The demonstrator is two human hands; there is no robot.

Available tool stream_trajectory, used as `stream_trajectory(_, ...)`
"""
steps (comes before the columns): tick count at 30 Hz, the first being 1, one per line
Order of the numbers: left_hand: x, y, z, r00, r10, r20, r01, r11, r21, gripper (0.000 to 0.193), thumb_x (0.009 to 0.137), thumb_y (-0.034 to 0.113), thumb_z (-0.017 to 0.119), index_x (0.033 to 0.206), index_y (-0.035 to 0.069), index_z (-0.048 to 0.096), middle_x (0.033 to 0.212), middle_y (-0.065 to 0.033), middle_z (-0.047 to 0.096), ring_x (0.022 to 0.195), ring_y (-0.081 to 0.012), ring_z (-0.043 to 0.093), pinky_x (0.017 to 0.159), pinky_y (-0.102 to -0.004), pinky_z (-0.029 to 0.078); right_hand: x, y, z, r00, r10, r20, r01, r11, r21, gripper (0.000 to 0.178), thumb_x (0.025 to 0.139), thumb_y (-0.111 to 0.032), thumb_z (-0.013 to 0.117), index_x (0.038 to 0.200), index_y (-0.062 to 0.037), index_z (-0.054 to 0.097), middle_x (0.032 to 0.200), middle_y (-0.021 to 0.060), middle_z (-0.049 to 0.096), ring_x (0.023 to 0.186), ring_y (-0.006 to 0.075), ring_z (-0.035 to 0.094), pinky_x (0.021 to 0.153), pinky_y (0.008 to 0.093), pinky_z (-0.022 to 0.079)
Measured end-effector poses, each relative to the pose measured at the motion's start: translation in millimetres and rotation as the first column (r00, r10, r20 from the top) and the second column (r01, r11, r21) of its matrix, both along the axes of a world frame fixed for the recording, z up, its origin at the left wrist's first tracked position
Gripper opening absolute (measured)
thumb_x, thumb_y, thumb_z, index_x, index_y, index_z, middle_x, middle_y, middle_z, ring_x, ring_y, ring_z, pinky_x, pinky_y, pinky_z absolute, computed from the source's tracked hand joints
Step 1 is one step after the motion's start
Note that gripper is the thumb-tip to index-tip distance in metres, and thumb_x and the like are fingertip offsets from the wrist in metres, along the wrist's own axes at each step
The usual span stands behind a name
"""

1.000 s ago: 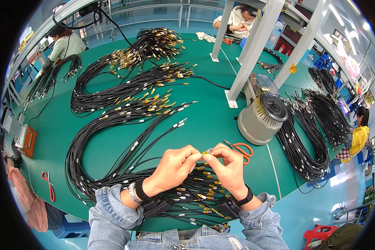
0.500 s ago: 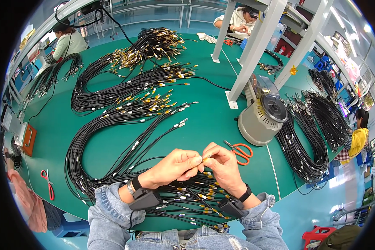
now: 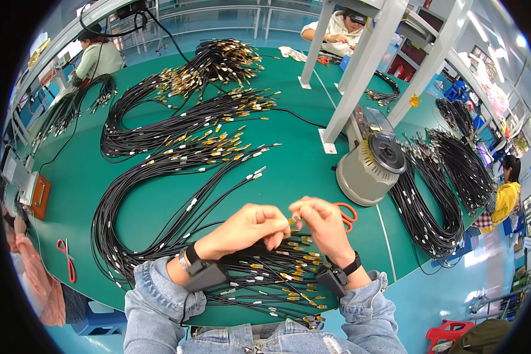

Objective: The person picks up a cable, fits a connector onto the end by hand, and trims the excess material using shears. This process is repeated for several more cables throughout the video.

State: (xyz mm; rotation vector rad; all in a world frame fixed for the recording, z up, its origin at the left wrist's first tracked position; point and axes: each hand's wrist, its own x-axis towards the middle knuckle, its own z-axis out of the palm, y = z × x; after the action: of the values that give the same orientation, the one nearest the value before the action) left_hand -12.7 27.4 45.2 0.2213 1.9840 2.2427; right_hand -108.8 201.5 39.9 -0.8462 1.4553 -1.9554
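We see two bare hands raised over a broad green tabletop [image 3: 301, 159], close together above the near edge. The left hand [image 3: 255, 227] has its thumb and fingertips pinched on a small yellow-sleeved connector with a pale tip [image 3: 291, 222], which sits between the two hands. The right hand [image 3: 323, 223] is curled just beside that tip — its fingertips are blurred, so we cannot tell whether they grip it or are merely near it. Black straps circle both wrists, with a boxy black module [image 3: 206, 276] at the left one and another at the right, and we see faded blue denim sleeves [image 3: 159, 301] on the forearms.

Directly below the hands we find a fan of thin black cables with yellow and white ends [image 3: 248, 259]. Left of it, a thick curved bundle of black cables [image 3: 109, 218] sweeps up the tabletop, with more bundles beyond. Partly behind the right hand we make out an orange looped tool handle [image 3: 354, 213], and farther off stands a rounded beige-grey machine with a dark disc [image 3: 360, 177], near pale grey metal posts [image 3: 366, 65]. To its right hang U-shaped black cable bundles [image 3: 425, 212]. At the far left we spot red-handled scissors [image 3: 72, 268] and an orange-brown box [image 3: 40, 197]. Around the tabletop we see other people — one in pale green [image 3: 103, 59], one in a white hooded top [image 3: 342, 36], one in yellow [image 3: 506, 197].
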Motion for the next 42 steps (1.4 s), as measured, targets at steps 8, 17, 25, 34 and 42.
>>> stream_trajectory(8, -21, -46, -48, 0.673, 0.199, -0.712, -0.73, 0.022, -0.683, 0.023, 0.072, 0.01, 0.067, 0.093, 0.005, 0.059, 0.089, -0.0126, 0.057, 0.079, -0.0304, 0.056, 0.065, -0.0402, 0.046, -51, 30, 0, 0.787, -0.556, 0.268, 0.603, 0.785, -0.143, 0.02, 0.092, -0.017, 0.053, 0.096, 0.0015, 0.059, 0.069, -0.0002, 0.048, 0.059, 0.0083, 0.041, 0.059, 0.0225, 0.036)
stream_trajectory(17, -23, -60, -62, 0.774, 0.336, -0.537, -0.574, 0.014, -0.819, 0.016, 0.072, 0.01, 0.068, 0.078, 0.004, 0.055, 0.075, -0.0102, 0.056, 0.075, -0.031, 0.057, 0.065, -0.0405, 0.047, -80, 34, 14, 0.703, -0.608, 0.37, 0.677, 0.731, -0.086, 0.018, 0.089, -0.02, 0.058, 0.09, -0.0026, 0.057, 0.065, -0.0029, 0.044, 0.051, 0.0058, 0.034, 0.053, 0.0226, 0.032)
stream_trajectory(25, -22, -56, -51, 0.681, 0.349, -0.644, -0.705, 0.071, -0.706, 0.013, 0.074, 0.006, 0.066, 0.077, 0.004, 0.054, 0.072, -0.0105, 0.058, 0.07, -0.0299, 0.058, 0.059, -0.0391, 0.046, -104, 33, 3, 0.686, -0.612, 0.394, 0.694, 0.712, -0.103, 0.015, 0.088, -0.017, 0.06, 0.08, -0.0061, 0.053, 0.063, -0.0035, 0.043, 0.047, 0.0061, 0.03, 0.051, 0.0229, 0.031)
stream_trajectory(34, -19, -25, -20, 0.718, 0.468, -0.516, -0.696, 0.499, -0.516, 0.015, 0.077, 0.006, 0.067, 0.09, 0.002, 0.061, 0.074, -0.0087, 0.061, 0.06, -0.016, 0.056, 0.055, -0.0268, 0.045, -68, 19, 23, 0.867, -0.258, 0.426, 0.411, 0.855, -0.317, 0.013, 0.089, -0.012, 0.056, 0.077, -0.0067, 0.052, 0.065, -0.002, 0.047, 0.055, 0.0063, 0.037, 0.058, 0.0242, 0.036)
stream_trajectory(42, -11, -7, -10, 0.639, 0.368, -0.675, -0.749, 0.498, -0.437, 0.011, 0.076, 0.003, 0.068, 0.087, 0.003, 0.065, 0.07, -0.0077, 0.061, 0.052, -0.0134, 0.053, 0.048, -0.0236, 0.041, 5, -14, 7, 0.995, -0.087, 0.038, 0.083, 0.991, 0.106, 0.012, 0.088, -0.011, 0.054, 0.08, -0.0024, 0.054, 0.071, -0.0003, 0.05, 0.065, 0.0081, 0.045, 0.064, 0.023, 0.038)
